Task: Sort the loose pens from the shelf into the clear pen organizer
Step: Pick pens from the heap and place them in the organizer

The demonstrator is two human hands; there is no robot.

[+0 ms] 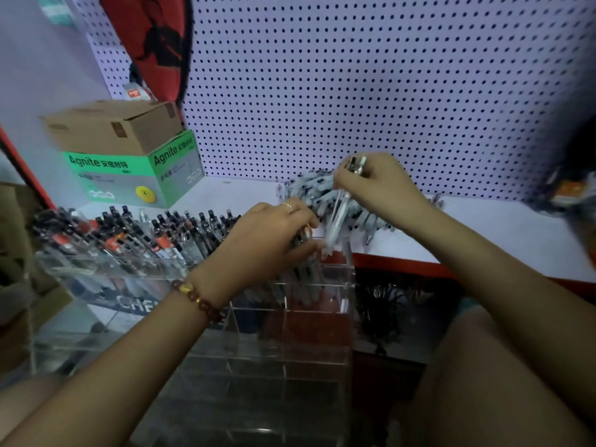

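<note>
Here two hands (271,233) (380,188) hold pens (338,217) over one organizer (290,317).

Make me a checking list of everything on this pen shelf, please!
Surface: white shelf with a red front edge, mostly bare on the right.
Job's things: heap of loose clear-barrelled pens at the back of the shelf; clear acrylic pen organizer, upper compartments filled with pens, lower ones look empty.
Clutter: brown cardboard box stacked on a green and grey Agnite box.
Hands: left hand gripping pens over the organizer; right hand holding a clear pen in its fingers.
Cables: nothing seen.
Surroundings: white pegboard wall; red hanging item, top left, blurred.
</note>
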